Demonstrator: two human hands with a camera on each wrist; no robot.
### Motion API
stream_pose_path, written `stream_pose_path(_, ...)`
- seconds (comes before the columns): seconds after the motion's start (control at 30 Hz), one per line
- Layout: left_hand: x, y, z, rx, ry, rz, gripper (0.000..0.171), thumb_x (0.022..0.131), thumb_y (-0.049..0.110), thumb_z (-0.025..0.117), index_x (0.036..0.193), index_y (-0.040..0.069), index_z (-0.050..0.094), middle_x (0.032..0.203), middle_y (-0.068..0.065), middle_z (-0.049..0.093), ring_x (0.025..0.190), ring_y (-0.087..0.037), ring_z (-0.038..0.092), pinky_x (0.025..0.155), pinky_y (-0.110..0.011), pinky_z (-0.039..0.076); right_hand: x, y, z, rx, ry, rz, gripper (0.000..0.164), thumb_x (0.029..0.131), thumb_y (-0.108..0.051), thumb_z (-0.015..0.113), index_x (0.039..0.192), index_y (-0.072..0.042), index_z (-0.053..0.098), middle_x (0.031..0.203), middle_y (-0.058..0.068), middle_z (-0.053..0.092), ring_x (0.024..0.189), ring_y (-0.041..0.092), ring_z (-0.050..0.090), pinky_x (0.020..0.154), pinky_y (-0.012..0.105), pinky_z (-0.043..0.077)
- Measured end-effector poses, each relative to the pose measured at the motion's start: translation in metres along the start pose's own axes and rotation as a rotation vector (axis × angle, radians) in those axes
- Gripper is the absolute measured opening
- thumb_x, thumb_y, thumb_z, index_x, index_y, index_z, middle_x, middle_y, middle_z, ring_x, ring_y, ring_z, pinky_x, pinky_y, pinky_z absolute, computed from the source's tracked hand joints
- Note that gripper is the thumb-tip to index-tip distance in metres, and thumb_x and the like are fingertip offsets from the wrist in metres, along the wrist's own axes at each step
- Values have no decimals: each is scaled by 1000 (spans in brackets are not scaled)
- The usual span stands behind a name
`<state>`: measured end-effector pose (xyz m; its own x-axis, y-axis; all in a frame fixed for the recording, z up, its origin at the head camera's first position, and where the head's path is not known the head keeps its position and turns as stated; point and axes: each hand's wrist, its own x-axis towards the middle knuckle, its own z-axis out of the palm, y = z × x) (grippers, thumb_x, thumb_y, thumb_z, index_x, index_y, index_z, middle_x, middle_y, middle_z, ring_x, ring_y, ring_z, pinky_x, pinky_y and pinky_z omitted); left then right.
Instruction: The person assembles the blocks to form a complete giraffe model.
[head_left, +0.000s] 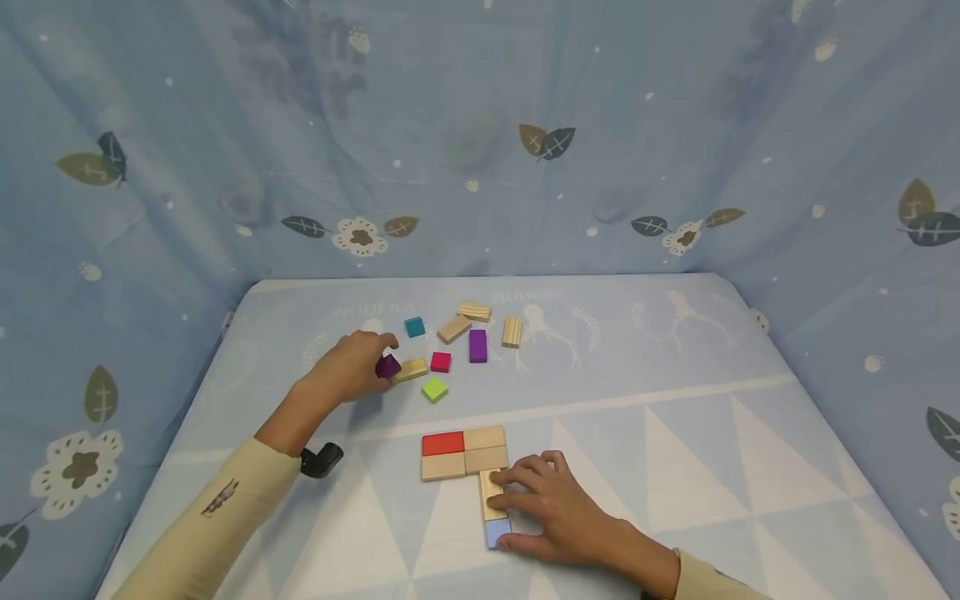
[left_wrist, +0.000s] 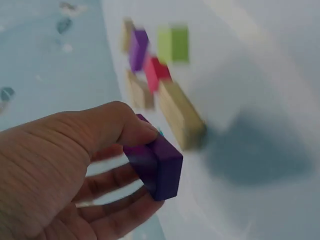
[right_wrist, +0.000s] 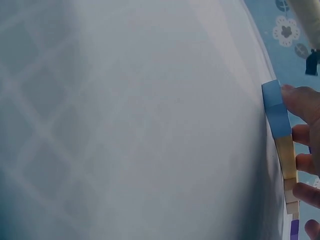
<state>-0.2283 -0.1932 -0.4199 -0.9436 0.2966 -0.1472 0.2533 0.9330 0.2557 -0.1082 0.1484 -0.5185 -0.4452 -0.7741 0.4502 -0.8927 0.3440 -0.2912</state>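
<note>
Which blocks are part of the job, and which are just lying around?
Seem part of the job:
purple block in the left hand
red block
four lined-up wooden blocks
blue block

Lying around, maybe spares:
teal block
pink block
green block
second purple block
four loose wooden blocks

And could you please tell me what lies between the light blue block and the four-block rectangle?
In the head view, one wooden block, partly covered by the right hand, lies between the light blue block and that rectangle.

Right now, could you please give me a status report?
Left hand pinching dark purple block. Right hand touching light-blue block and adjoining wooden block. Possibly in the way: loose wooden block by left hand.
</note>
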Motion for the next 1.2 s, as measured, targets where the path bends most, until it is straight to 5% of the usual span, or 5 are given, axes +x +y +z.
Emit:
stream_pose_path(0.37, -73, 54, 29, -357, 31, -147, 53, 71, 11, 87, 116, 6, 60, 78, -3, 62, 63, -16, 56, 55, -29, 51, 5, -1, 0, 2, 3, -2, 40, 83, -51, 74, 115, -26, 71, 129, -4, 57, 116, 16, 47, 88, 46, 31)
stream_pose_path(0.63, -118, 88, 58, -477, -8, -71, 44, 65, 12, 88, 93, 11, 55, 61, 6, 55, 52, -10, 50, 47, -27, 44, 4, -2, 3, -2, 4, 11, 40, 84, -51, 73, 116, -27, 69, 132, -4, 56, 120, 19, 46, 87, 46, 30)
stream_pose_path(0.9, -124, 101, 101, -434, 127, 38, 41, 63, 14, 86, 83, 14, 51, 58, 12, 45, 52, -3, 42, 45, -22, 38, 0, -1, 2, 0, -4, 7, 39, 85, -50, 73, 115, -26, 68, 132, -3, 56, 122, 23, 46, 86, 49, 28)
stream_pose_path(1.2, -121, 106, 112, -356, 217, 16, 41, 69, 25, 87, 80, 15, 49, 57, 12, 41, 51, -4, 39, 45, -23, 34, 0, -1, 1, 19, -2, -1, 39, 85, -49, 73, 116, -26, 68, 132, -3, 56, 124, 23, 45, 85, 49, 27)
